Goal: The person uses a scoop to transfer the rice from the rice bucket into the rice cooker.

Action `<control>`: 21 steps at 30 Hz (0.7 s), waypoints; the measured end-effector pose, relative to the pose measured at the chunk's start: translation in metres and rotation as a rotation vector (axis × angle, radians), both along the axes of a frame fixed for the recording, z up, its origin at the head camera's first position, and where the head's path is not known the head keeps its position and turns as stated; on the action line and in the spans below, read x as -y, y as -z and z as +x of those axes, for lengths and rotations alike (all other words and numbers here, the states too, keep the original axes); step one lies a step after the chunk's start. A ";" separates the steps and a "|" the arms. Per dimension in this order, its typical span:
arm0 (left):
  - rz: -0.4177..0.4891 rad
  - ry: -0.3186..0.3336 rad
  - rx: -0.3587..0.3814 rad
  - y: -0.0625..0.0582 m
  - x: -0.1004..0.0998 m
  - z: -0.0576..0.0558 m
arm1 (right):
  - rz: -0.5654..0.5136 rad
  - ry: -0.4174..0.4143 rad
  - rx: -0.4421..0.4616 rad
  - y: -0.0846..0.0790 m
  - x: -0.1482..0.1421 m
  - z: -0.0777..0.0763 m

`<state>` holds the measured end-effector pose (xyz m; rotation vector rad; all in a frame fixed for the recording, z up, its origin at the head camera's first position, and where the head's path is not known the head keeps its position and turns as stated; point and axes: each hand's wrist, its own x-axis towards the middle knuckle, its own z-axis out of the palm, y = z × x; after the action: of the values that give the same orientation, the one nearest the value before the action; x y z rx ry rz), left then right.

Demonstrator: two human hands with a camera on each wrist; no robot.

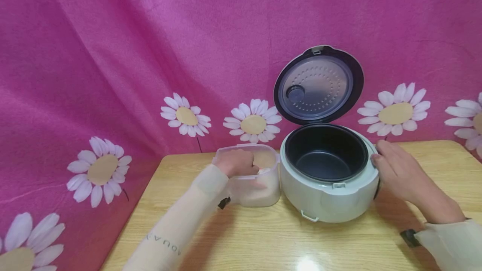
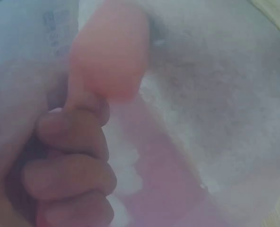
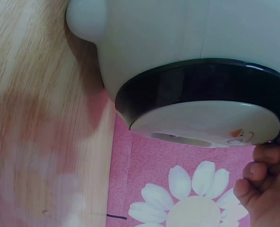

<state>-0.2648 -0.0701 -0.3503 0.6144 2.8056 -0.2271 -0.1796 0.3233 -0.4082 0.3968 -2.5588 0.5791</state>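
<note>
My left hand (image 1: 235,162) is inside a translucent plastic container (image 1: 222,193) of fine white grains that look like rice (image 2: 225,80). Its fingers are curled round the handle of a pink scoop (image 2: 111,52), whose bowl lies against the heap. Right beside the container stands a white rice cooker (image 1: 327,202), its lid (image 1: 324,83) raised and a dark inner pot (image 1: 320,164) seated in it. Against the cooker's right rim rests my right hand (image 1: 399,172); in the right wrist view its fingers (image 3: 256,172) are loosely bent near a black-edged panel (image 3: 206,118).
Both vessels stand on a light wooden table (image 1: 263,241). Close behind hangs a magenta cloth (image 1: 211,41) with large white daisies, and it also runs along the left side. The raised lid stands in front of that cloth.
</note>
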 end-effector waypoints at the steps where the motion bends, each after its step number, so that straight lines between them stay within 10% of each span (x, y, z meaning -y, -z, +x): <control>1: -0.002 -0.008 0.002 0.000 -0.001 0.001 | 0.002 0.000 -0.008 0.001 0.000 0.000; 21: 0.106 -0.065 0.136 0.007 -0.003 -0.008 | 0.007 0.007 0.032 -0.002 0.001 0.002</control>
<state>-0.2730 -0.0674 -0.3569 0.5390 2.7143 -0.0226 -0.1780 0.3227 -0.4059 0.3836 -2.5924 0.5791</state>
